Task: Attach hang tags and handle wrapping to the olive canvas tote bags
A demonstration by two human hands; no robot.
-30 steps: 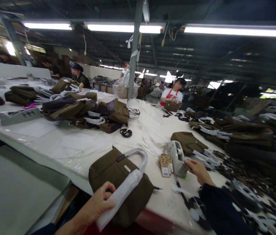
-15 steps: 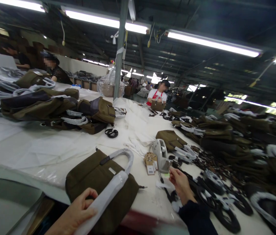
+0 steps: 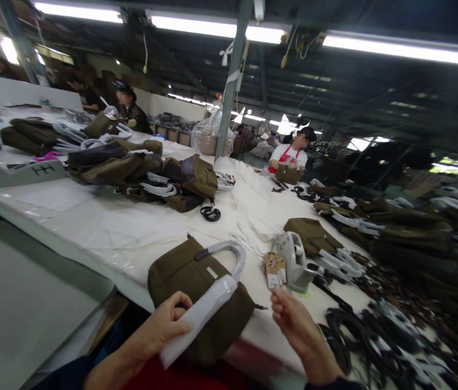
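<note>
An olive-green handbag (image 3: 188, 271) with a small pale label lies at the table's front edge. Its handle is wrapped in white paper (image 3: 207, 311), and the loose end of the wrap is pinched by my left hand (image 3: 168, 323). My right hand (image 3: 294, 322) is raised just right of the bag, with thumb and fingers pressed together. Whatever those fingertips hold, if anything, is too small to make out. Beyond them are a bunch of brown cardboard tags (image 3: 274, 271) and a pale grey tape dispenser (image 3: 297, 265).
More olive bags are heaped on the left (image 3: 119, 162) and right (image 3: 407, 238) of the white table (image 3: 131, 233). Black straps (image 3: 375, 333) lie at right. A black strap coil (image 3: 210, 213) sits mid-table. A co-worker in a red apron (image 3: 288, 154) is across the table; others sit far left.
My right hand has come away from the tape dispenser toward the handbag. My left hand keeps its pinch on the paper wrap. The camera view has swung left.
</note>
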